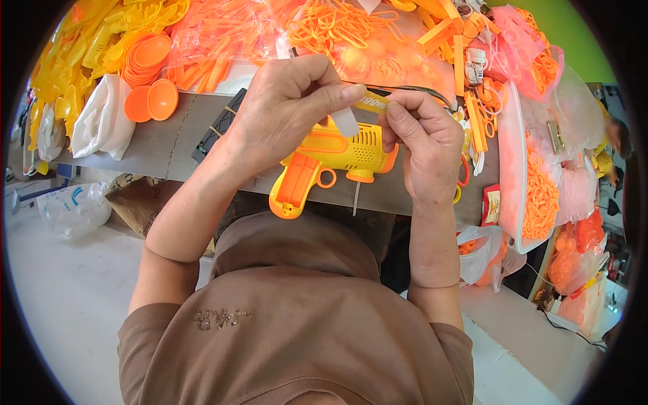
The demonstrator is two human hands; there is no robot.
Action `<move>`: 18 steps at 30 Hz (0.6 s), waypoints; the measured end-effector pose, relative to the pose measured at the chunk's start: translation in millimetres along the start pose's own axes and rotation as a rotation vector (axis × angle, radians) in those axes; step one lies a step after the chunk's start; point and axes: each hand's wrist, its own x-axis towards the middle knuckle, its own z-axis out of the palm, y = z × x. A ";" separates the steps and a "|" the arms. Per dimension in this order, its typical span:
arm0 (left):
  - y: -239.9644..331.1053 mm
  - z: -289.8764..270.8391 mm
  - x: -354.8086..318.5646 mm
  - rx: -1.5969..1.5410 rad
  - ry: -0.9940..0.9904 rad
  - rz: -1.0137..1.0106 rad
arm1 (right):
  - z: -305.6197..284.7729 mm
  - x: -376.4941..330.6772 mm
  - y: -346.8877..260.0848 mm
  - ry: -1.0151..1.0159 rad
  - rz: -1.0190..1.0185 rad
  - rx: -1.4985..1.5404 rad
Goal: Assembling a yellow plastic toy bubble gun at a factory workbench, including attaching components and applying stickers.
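Over the table edge, my left hand [290,101] is closed, thumb against fingers, with a small white translucent slip [346,123] hanging below the thumb. My right hand [426,138] pinches the end of a dark strip [371,102] with yellow lettering, which looks like a sticker. The strip reaches across to my left thumb; whether that thumb grips it too, I cannot tell. Beneath both hands lies a yellow and orange toy gun [341,150], its orange-lined handle [295,187] toward me and its orange muzzle [388,160] to the right. My hands partly cover its top.
Orange round scoops [152,100] and a white bag [104,116] sit at left on the grey table [182,138]. Loose orange parts [341,27] fill the back. At right stand a white tray [516,202] of small orange pieces and a red box [491,205].
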 end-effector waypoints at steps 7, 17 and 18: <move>15.5 6.5 -18.0 -0.204 -0.161 -0.209 | 7.4 -2.7 -10.3 0.014 -0.068 0.180; 13.1 14.7 -37.9 -0.272 -0.135 -0.212 | 21.2 -25.4 -0.9 0.001 -0.082 0.275; 14.2 12.3 -39.8 -0.298 -0.142 -0.226 | 15.1 -23.3 -4.5 0.003 -0.112 0.188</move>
